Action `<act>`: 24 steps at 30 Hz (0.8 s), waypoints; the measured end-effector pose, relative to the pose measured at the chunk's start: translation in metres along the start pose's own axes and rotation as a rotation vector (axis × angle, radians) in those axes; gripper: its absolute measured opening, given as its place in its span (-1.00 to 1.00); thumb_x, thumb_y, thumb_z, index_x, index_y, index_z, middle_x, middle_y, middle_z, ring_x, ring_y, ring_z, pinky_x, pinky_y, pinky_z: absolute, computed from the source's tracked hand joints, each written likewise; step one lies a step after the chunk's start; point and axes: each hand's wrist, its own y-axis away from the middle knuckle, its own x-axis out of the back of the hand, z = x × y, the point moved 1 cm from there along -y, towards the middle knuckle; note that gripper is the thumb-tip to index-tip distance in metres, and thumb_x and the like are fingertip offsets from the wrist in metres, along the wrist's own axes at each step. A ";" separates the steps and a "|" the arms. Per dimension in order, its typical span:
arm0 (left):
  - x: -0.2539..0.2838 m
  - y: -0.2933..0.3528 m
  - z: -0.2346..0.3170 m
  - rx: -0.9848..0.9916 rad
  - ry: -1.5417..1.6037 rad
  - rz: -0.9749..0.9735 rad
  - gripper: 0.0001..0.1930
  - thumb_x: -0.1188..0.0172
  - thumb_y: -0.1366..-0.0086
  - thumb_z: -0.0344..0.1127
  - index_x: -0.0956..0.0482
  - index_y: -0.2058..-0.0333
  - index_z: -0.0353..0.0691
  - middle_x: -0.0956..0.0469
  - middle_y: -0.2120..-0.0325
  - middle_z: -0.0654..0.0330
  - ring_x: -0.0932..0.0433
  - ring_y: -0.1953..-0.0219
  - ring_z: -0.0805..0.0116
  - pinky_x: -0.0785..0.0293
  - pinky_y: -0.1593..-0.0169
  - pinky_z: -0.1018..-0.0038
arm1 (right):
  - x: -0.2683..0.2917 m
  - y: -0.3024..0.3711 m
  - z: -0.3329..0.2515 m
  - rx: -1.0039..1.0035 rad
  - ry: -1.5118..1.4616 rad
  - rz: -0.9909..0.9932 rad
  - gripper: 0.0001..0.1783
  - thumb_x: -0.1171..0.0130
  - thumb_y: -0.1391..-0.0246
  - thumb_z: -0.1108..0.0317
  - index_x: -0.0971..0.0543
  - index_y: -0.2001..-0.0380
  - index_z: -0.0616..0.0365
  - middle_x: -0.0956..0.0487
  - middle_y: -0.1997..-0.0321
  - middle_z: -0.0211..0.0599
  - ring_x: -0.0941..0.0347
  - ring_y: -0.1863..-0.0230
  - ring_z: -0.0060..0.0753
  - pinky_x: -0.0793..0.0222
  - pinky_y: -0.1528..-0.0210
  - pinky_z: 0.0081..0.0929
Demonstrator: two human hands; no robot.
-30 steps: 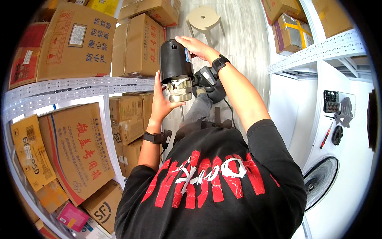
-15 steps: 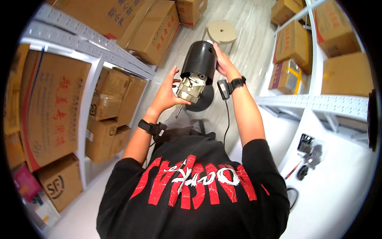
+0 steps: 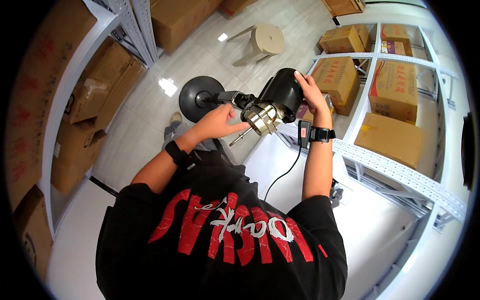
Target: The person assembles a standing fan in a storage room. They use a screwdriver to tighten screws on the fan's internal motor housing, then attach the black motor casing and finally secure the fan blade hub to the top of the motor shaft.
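Observation:
A fan head on a stand is before me. Its metal motor (image 3: 263,120), with a thin shaft pointing toward me, sticks out of the black rounded motor cover (image 3: 284,92). My right hand (image 3: 313,95) is closed around the cover's far right side. Left of the motor, my left hand (image 3: 218,122) has its thumb stretched out to the motor's edge and its fingers partly bent, apart from the thumb. Whether the thumb touches the metal I cannot tell. A black neck joint (image 3: 235,98) leads from behind the motor toward the round black base (image 3: 192,92) on the floor.
A beige stool (image 3: 268,40) stands beyond the fan. White metal shelves (image 3: 345,147) with cardboard boxes (image 3: 392,90) run along the right. More shelving and large boxes (image 3: 170,25) line the left. A black cable (image 3: 286,172) hangs from the device on my right wrist.
The view has turned, bringing the stand's neck and base into sight. My left hand has moved from around the motor to its left side. My right hand stays on the cover.

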 end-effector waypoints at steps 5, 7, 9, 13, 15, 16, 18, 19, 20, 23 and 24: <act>-0.023 0.003 -0.005 0.324 0.399 -0.608 -0.28 0.00 -0.35 0.38 -0.53 0.24 -0.35 -0.55 0.38 0.20 -0.52 0.42 0.47 -0.47 0.35 0.52 | -0.011 -0.005 -0.010 -0.070 0.062 0.091 -0.01 -0.39 0.03 -0.24 -0.32 -0.17 0.38 -0.52 0.03 -0.06 -0.48 0.09 -0.29 -0.45 0.08 -0.42; -0.037 0.006 -0.007 0.304 0.504 -0.719 -0.27 0.01 -0.34 0.39 -0.54 0.22 -0.36 -0.55 0.39 0.20 -0.53 0.42 0.48 -0.48 0.35 0.54 | -0.011 -0.004 -0.010 -0.053 0.033 0.110 -0.05 -0.39 0.02 -0.22 -0.33 -0.16 0.37 -0.52 0.05 -0.09 -0.48 0.10 -0.32 -0.45 0.09 -0.42; -0.042 0.005 -0.007 0.360 0.513 -0.792 -0.31 -0.03 -0.34 0.35 -0.59 0.33 -0.34 -0.57 0.47 0.22 -0.52 0.48 0.48 -0.45 0.39 0.56 | -0.013 -0.008 0.003 -0.007 -0.037 0.157 -0.16 -0.36 -0.05 -0.15 -0.37 -0.11 0.36 -0.52 0.07 -0.15 -0.47 0.12 -0.39 -0.45 0.10 -0.44; -0.047 0.000 -0.011 0.325 0.523 -0.825 -0.34 -0.08 -0.34 0.28 -0.58 0.61 -0.27 -0.51 0.68 0.26 -0.47 0.60 0.47 -0.40 0.44 0.54 | -0.013 -0.010 0.018 0.025 -0.098 0.216 -0.29 -0.32 -0.12 -0.08 -0.43 -0.07 0.33 -0.53 0.05 -0.15 -0.47 0.10 -0.39 -0.44 0.06 -0.47; -0.053 0.000 -0.014 0.270 0.509 -0.795 -0.32 -0.10 -0.32 0.26 -0.56 0.72 -0.25 -0.48 0.76 0.24 -0.46 0.64 0.40 -0.40 0.44 0.47 | -0.017 -0.007 0.010 0.005 -0.123 0.224 -0.29 -0.32 -0.12 -0.08 -0.43 -0.06 0.33 -0.53 0.04 -0.13 -0.47 0.09 -0.38 -0.44 0.04 -0.46; -0.056 -0.001 -0.015 0.224 0.497 -0.766 -0.31 -0.10 -0.30 0.26 -0.55 0.74 -0.26 -0.48 0.77 0.21 -0.47 0.64 0.35 -0.41 0.43 0.41 | -0.022 -0.002 0.003 0.016 -0.113 0.268 -0.33 -0.28 -0.17 -0.06 -0.43 -0.06 0.32 -0.52 0.02 -0.13 -0.45 0.05 -0.38 -0.42 0.00 -0.46; -0.059 -0.001 -0.013 0.165 0.473 -0.728 -0.32 -0.10 -0.29 0.23 -0.54 0.77 -0.27 -0.48 0.78 0.17 -0.48 0.65 0.27 -0.43 0.41 0.34 | -0.016 -0.001 0.016 0.011 -0.176 0.268 -0.36 -0.23 -0.21 -0.04 -0.43 -0.09 0.32 -0.51 0.00 -0.15 -0.44 0.01 -0.39 -0.39 -0.05 -0.46; -0.060 -0.001 -0.013 0.151 0.463 -0.718 -0.33 -0.10 -0.29 0.21 -0.53 0.78 -0.27 -0.49 0.78 0.17 -0.49 0.64 0.26 -0.44 0.40 0.34 | -0.012 -0.002 0.025 0.009 -0.208 0.268 -0.37 -0.21 -0.22 -0.04 -0.42 -0.10 0.31 -0.51 -0.01 -0.16 -0.43 -0.01 -0.39 -0.38 -0.07 -0.46; -0.057 -0.002 -0.014 0.140 0.445 -0.705 -0.34 -0.10 -0.29 0.18 -0.53 0.78 -0.28 -0.50 0.78 0.17 -0.50 0.64 0.24 -0.44 0.39 0.33 | -0.011 -0.003 0.028 0.007 -0.207 0.217 -0.39 -0.16 -0.26 -0.03 -0.42 -0.12 0.28 -0.50 -0.05 -0.19 -0.40 -0.05 -0.40 -0.34 -0.13 -0.44; -0.053 -0.002 -0.011 0.099 0.427 -0.719 -0.38 -0.09 -0.29 0.12 -0.53 0.79 -0.28 -0.51 0.77 0.17 -0.52 0.63 0.20 -0.46 0.36 0.31 | -0.008 -0.003 0.024 0.002 -0.160 0.149 -0.38 -0.15 -0.27 -0.05 -0.41 -0.14 0.26 -0.50 -0.05 -0.19 -0.40 -0.07 -0.40 -0.33 -0.14 -0.44; -0.055 -0.003 -0.010 0.101 0.434 -0.708 -0.38 -0.09 -0.29 0.11 -0.52 0.78 -0.28 -0.51 0.76 0.16 -0.52 0.63 0.19 -0.47 0.35 0.30 | -0.004 -0.008 0.025 0.006 -0.123 0.153 -0.36 -0.13 -0.27 -0.07 -0.40 -0.16 0.25 -0.50 -0.07 -0.17 -0.42 -0.07 -0.37 -0.34 -0.15 -0.44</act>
